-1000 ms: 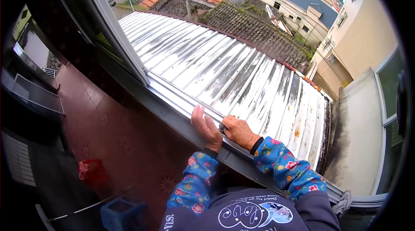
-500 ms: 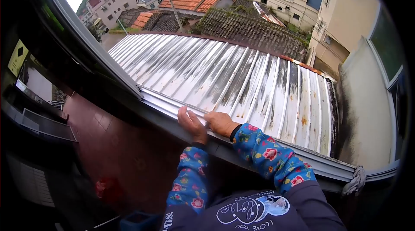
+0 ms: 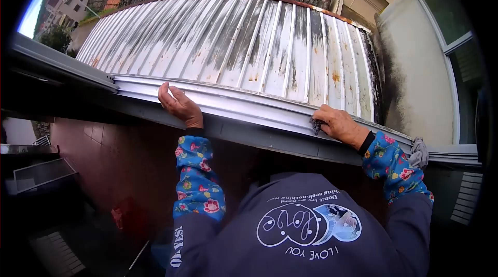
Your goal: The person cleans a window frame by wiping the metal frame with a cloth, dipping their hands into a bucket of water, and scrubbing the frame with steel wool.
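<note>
My right hand is closed on a dark, fuzzy scouring pad, pressed against the metal window track. Only the pad's left edge shows past my fingers. Farther left, my left hand is at the same track, loosely curled with its fingers a little apart and nothing visible in it. Both forearms wear blue flowered sleeve covers.
A grey cloth hangs over the track's right end. Outside the window lies a ribbed, stained metal roof, with a wall to its right. Below the sill, indoors, are a reddish tiled floor and a red item.
My hands have moved apart: the right hand slid far right along the track, the left moved left and up. The view has tilted down, and the dark pad now shows.
</note>
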The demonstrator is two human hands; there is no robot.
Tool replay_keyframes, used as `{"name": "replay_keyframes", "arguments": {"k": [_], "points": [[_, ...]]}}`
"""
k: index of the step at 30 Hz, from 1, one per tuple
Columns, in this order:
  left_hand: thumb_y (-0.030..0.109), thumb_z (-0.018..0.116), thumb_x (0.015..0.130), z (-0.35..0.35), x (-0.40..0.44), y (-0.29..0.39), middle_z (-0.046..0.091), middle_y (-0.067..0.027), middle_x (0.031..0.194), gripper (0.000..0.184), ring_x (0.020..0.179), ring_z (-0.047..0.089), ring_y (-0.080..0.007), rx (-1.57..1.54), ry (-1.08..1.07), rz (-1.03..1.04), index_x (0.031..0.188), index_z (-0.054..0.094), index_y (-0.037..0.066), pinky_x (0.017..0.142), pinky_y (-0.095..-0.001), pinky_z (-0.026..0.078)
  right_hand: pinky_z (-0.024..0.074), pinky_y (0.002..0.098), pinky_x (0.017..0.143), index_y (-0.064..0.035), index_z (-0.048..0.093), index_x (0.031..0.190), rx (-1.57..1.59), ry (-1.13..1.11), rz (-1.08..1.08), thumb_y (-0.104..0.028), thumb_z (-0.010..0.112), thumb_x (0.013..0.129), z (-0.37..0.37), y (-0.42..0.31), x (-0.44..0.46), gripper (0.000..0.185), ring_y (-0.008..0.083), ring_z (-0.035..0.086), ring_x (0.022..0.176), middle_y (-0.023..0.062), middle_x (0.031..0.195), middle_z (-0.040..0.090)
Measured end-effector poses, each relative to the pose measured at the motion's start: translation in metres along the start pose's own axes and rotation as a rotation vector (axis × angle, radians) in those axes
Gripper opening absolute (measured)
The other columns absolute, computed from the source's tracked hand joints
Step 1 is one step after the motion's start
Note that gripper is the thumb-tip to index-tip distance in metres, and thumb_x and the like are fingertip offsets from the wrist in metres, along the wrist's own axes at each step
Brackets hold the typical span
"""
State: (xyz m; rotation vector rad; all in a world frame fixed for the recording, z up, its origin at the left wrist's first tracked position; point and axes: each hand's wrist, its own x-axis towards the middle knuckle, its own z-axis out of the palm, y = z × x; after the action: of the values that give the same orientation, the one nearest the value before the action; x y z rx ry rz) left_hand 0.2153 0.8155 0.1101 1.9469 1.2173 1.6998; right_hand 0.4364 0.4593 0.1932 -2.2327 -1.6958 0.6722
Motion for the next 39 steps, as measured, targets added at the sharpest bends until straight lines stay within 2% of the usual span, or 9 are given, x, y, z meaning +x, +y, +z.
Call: {"name": "replay_keyframes", "arguments": {"k": [6, 10, 13, 17, 21, 29, 33, 38, 39], "points": [[0.019, 0.045, 0.099, 0.001, 0.001, 0.007, 0.058, -0.0143, 0.112, 0.027, 0.108, 0.053, -0.0292, -0.130, 0.031, -0.042, 0.113, 0.059, 0.000, 0.097, -0.0403, 0.040, 0.0515, 0.0377, 0.067, -0.0063, 0.058, 0.098, 0.158, 0.160, -0.225, 0.003, 0.065, 0.075, 0.023, -0.022, 0.051, 0.026, 0.0330, 0.061, 0.076, 0.0107, 0.090, 0.054], [0.019, 0.046, 0.098, 0.000, 0.003, 0.007, 0.058, -0.0137, 0.112, 0.027, 0.108, 0.053, -0.0290, -0.126, 0.036, -0.039, 0.111, 0.059, 0.000, 0.096, -0.0408, 0.040, 0.0515, 0.0417, 0.065, -0.0069, 0.054, 0.094, 0.112, 0.261, -0.359, -0.004, 0.064, 0.078, 0.049, -0.073, 0.138, 0.019, 0.0345, 0.061, 0.075, 0.0121, 0.088, 0.054], [0.022, 0.047, 0.098, -0.001, 0.006, 0.005, 0.057, -0.0140, 0.113, 0.027, 0.108, 0.053, -0.0300, -0.061, 0.027, -0.035, 0.110, 0.059, 0.000, 0.097, -0.0431, 0.040, 0.0534, 0.0435, 0.067, -0.0044, 0.057, 0.092, 0.027, 0.294, -0.314, -0.005, 0.057, 0.083, 0.053, -0.093, 0.154, 0.009, 0.0355, 0.064, 0.075, 0.0149, 0.088, 0.059], [0.021, 0.047, 0.098, -0.001, 0.007, 0.007, 0.059, -0.0137, 0.109, 0.026, 0.107, 0.054, -0.0309, -0.015, -0.003, -0.023, 0.108, 0.060, 0.001, 0.097, -0.0440, 0.040, 0.0512, 0.0421, 0.067, -0.0064, 0.056, 0.093, -0.015, 0.159, -0.125, -0.002, 0.062, 0.077, 0.031, -0.053, 0.086, 0.017, 0.0359, 0.061, 0.077, 0.0126, 0.088, 0.056], [0.020, 0.049, 0.096, 0.001, 0.006, 0.013, 0.063, -0.0099, 0.104, 0.023, 0.102, 0.057, -0.0291, 0.029, 0.026, 0.017, 0.105, 0.062, 0.004, 0.097, -0.0426, 0.037, 0.0514, 0.0406, 0.066, -0.0061, 0.057, 0.095, -0.069, 0.171, -0.107, 0.002, 0.062, 0.075, 0.016, -0.033, 0.041, 0.023, 0.0358, 0.061, 0.077, 0.0132, 0.088, 0.056], [0.021, 0.054, 0.093, 0.003, 0.004, 0.012, 0.065, -0.0098, 0.104, 0.020, 0.102, 0.057, -0.0290, 0.130, -0.020, 0.059, 0.103, 0.062, 0.006, 0.096, -0.0432, 0.037, 0.0511, 0.0417, 0.068, -0.0052, 0.054, 0.093, -0.025, 0.294, -0.312, -0.005, 0.064, 0.078, 0.055, -0.101, 0.170, 0.017, 0.0372, 0.061, 0.079, 0.0140, 0.088, 0.056], [0.028, 0.054, 0.095, 0.005, 0.004, 0.002, 0.064, -0.0095, 0.103, 0.025, 0.104, 0.055, -0.0295, 0.103, -0.021, 0.062, 0.104, 0.063, 0.006, 0.098, -0.0432, 0.036, 0.0511, 0.0418, 0.070, -0.0051, 0.055, 0.095, -0.031, 0.267, -0.235, -0.005, 0.065, 0.078, 0.048, -0.093, 0.149, 0.019, 0.0366, 0.061, 0.081, 0.0144, 0.088, 0.056], [0.025, 0.058, 0.093, 0.003, -0.003, 0.009, 0.064, -0.0077, 0.104, 0.021, 0.105, 0.055, -0.0276, 0.142, -0.080, 0.110, 0.104, 0.064, 0.008, 0.100, -0.0436, 0.034, 0.0510, 0.0406, 0.069, -0.0042, 0.058, 0.097, -0.112, 0.182, 0.044, 0.003, 0.064, 0.075, 0.015, -0.018, 0.017, 0.024, 0.0356, 0.061, 0.080, 0.0136, 0.089, 0.056], [0.025, 0.059, 0.092, 0.003, -0.003, 0.014, 0.064, -0.0066, 0.104, 0.020, 0.106, 0.055, -0.0269, 0.170, -0.088, 0.125, 0.104, 0.065, 0.009, 0.100, -0.0436, 0.033, 0.0512, 0.0408, 0.069, -0.0047, 0.057, 0.097, -0.130, 0.178, 0.040, 0.002, 0.064, 0.075, 0.010, -0.018, 0.007, 0.024, 0.0353, 0.061, 0.080, 0.0130, 0.089, 0.056]]}}
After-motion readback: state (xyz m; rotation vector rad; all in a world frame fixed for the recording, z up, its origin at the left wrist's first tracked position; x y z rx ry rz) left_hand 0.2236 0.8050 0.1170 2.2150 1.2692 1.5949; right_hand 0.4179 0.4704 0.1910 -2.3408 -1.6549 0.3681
